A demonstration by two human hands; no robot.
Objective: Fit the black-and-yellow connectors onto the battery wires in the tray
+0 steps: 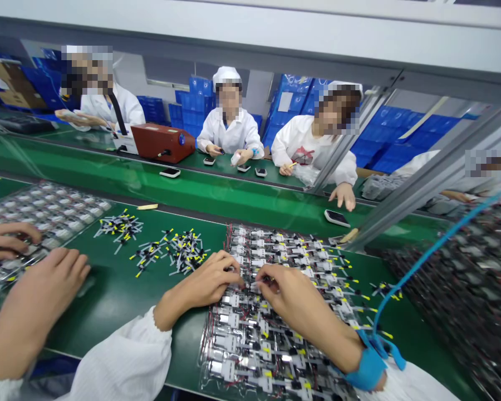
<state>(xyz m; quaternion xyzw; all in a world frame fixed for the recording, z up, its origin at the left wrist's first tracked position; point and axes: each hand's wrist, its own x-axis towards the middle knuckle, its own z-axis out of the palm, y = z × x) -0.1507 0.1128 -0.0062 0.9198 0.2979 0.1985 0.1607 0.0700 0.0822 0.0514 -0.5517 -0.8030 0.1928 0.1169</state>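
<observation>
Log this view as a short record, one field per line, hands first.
Left hand: fingers bent at the rows of small parts
Right hand: fingers curled over the same rows; any held item unclear
Right wrist: blue band with blue cord
Loose pieces: yellow-tipped, heaped left of the rows on the green surface
Far left: co-worker's nearer hand
Across: red-brown box

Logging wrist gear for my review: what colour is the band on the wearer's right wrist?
The band is blue, seen best in the head view.
</observation>
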